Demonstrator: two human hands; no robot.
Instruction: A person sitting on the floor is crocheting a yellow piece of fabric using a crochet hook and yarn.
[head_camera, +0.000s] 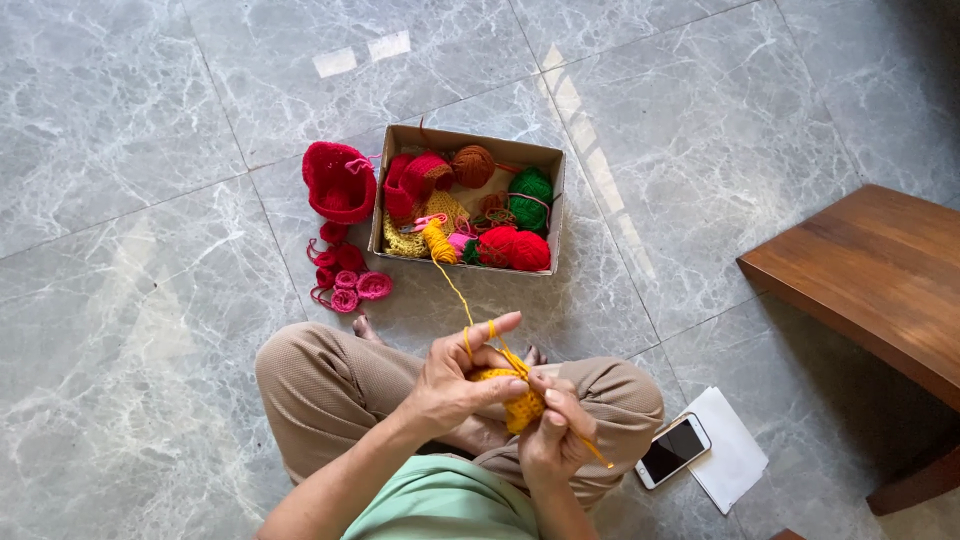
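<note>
My left hand (462, 375) grips a small yellow crocheted piece (518, 404), with the yellow yarn strand (455, 285) looped over its raised index finger. My right hand (556, 425) pinches a yellow crochet hook (592, 452) whose tip works into the piece. The strand runs up to a yellow yarn ball (438, 243) in an open cardboard box (472, 142) on the floor ahead of my crossed legs. Both hands meet above my lap.
The box holds red, green, brown and yellow yarn balls. A red crocheted bag (339, 181) and small red and pink crocheted flowers (349, 277) lie left of it. A phone (673, 450) on white paper (735, 455) lies at my right knee. A wooden bench (870, 280) stands right.
</note>
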